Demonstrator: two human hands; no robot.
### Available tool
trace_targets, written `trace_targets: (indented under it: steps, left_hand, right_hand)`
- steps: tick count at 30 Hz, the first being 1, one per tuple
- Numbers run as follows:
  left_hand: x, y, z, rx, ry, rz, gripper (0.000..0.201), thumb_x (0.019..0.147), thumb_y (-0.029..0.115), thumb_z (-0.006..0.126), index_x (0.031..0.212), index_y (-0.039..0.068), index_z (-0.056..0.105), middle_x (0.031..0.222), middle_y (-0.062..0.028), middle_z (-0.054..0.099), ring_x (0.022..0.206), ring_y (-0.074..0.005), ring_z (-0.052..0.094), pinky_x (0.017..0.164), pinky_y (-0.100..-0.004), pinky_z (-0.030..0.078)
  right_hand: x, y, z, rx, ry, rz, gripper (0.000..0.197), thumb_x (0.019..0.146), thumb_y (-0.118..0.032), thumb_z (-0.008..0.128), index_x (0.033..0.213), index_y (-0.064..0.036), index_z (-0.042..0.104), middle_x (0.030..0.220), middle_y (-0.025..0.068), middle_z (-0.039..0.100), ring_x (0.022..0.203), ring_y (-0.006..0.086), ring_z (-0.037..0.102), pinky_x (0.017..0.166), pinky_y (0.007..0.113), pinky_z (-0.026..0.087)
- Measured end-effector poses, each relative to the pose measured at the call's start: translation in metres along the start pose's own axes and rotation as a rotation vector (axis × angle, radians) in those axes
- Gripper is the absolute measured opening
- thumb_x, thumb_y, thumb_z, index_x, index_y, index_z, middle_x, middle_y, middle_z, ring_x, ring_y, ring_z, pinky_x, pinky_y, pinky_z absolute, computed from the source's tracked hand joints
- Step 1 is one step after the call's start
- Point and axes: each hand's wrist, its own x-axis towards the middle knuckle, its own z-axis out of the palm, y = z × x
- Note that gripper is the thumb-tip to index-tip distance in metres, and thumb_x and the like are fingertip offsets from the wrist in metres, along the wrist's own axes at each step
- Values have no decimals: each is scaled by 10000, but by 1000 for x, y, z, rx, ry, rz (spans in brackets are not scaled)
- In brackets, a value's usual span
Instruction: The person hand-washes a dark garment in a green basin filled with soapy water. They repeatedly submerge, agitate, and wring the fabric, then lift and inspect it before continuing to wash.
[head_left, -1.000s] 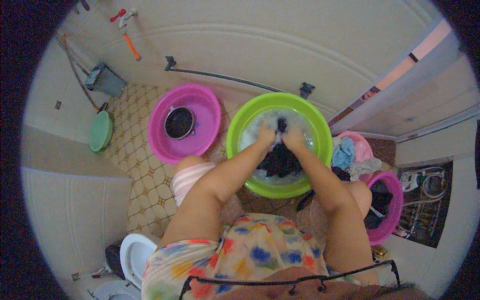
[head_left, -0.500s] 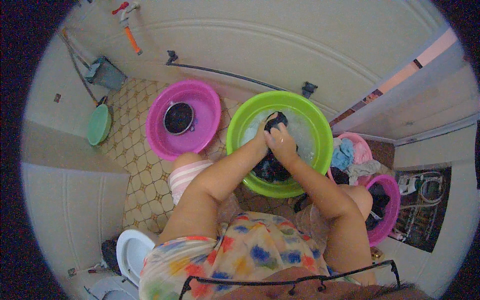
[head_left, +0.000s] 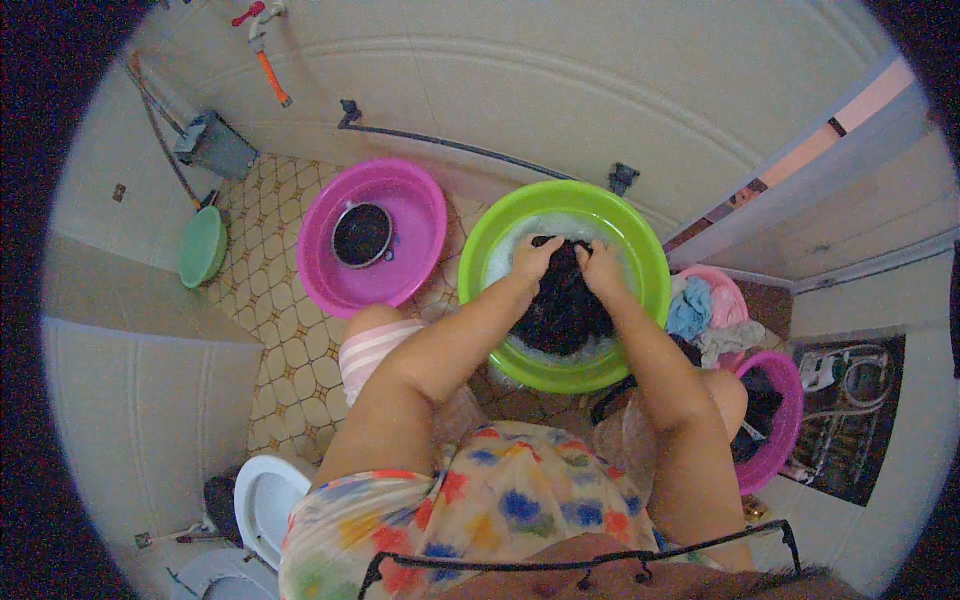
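A wet black garment (head_left: 562,310) hangs spread between my two hands inside the green basin (head_left: 482,332), its lower part lying in sudsy water (head_left: 512,250). My left hand (head_left: 532,260) pinches one side of its upper edge. The other side is gripped by my right hand (head_left: 600,270), a short gap away. Which kind of garment it is cannot be made out.
Left of the green basin stands a pink basin (head_left: 420,270) holding a dark round pan-like vessel (head_left: 362,235). To the right are a pink tub of clothes (head_left: 690,308) and a magenta basin (head_left: 790,430) with dark cloth. A toilet (head_left: 262,500) sits at lower left.
My hands were close together on the bunched black garment. They have drawn apart, and the cloth now spreads out between them.
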Motion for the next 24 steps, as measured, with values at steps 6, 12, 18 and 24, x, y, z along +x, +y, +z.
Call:
trace_targets:
  steps: [6,12,18,24]
  left_hand:
    - [42,-62,-27,439,289,174,383,745,102,561,1113,15,503,968,-143,582,844,-239,557,750,-350,450]
    - [-14,5,15,-379,-224,-84,325,829,217,502,1106,45,510,942,-128,580,848,-271,556,761,-388,450]
    - [-12,25,3,-655,-421,-292,383,864,412,439,1052,103,567,969,-101,587,880,-231,545,798,-370,442]
    - [-19,26,0,-534,-392,-309,406,878,426,405,1043,88,558,964,-106,593,885,-249,545,818,-400,424]
  right_hand:
    - [5,6,3,-75,-368,20,432,831,-246,499,1172,11,438,1049,293,520,948,427,525,841,474,407]
    - [-5,-6,15,325,-20,13,475,826,-268,502,1218,-17,411,1138,258,484,1055,391,477,883,436,380]
    - [-37,-47,-4,233,62,-325,311,815,-282,533,981,-19,529,971,223,517,887,393,510,750,438,420]
    - [-44,-62,-28,134,-70,-489,247,843,-248,448,897,-18,520,914,207,522,859,393,519,740,446,444]
